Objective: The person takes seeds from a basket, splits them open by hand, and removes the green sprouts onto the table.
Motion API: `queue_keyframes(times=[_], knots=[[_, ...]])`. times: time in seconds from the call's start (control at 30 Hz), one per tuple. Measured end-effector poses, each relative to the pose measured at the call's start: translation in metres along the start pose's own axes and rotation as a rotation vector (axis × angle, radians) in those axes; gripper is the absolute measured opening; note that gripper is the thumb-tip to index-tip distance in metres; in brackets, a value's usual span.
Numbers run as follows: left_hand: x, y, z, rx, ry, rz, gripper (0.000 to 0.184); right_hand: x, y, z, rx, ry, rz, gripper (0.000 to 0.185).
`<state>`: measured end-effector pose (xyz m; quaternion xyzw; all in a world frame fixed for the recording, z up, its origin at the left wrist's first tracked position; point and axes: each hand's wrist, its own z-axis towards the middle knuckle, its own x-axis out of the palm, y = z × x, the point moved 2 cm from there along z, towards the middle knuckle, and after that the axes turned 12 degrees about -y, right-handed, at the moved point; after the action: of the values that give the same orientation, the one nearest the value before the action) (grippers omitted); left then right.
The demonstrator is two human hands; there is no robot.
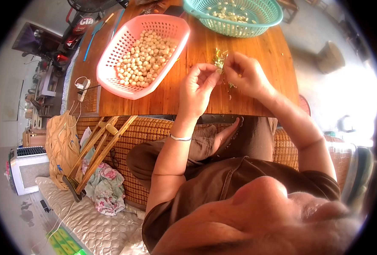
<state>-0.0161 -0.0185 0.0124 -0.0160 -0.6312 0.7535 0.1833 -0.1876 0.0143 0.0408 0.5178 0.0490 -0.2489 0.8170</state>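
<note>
My left hand [199, 87], with a silvery bracelet at the wrist, pinches a small pale seed [219, 71] between thumb and forefinger; it looks like a lotus seed. Close beside it, my right hand [246, 72] has its fingers curled together, and whatever they hold is hidden. Just behind the fingertips, a small heap of yellow-green sprouts [220, 55] lies on the wooden table [244, 104]. Round cream-coloured lotus seeds [144, 59] fill much of the pink basket [105, 63] at left. Paler pieces [229, 15] lie in the round green basket [239, 32] at the back.
A power strip [84, 90] with a cable sits at the table's left edge. Wooden crutches [105, 148] lean on the woven bench [133, 178] beside a floral cloth [105, 191]. A blue-handled tool [92, 36] lies at the far left of the table.
</note>
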Motion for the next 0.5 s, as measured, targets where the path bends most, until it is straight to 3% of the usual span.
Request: queue_keyframes(times=[0.5], knots=[[-0.0011, -0.0012, 0.0001, -0.079, -0.01, -0.217, 0.017, 0.0019, -0.0047, 0.0002, 0.153, 0.01, 0.074, 0.003]])
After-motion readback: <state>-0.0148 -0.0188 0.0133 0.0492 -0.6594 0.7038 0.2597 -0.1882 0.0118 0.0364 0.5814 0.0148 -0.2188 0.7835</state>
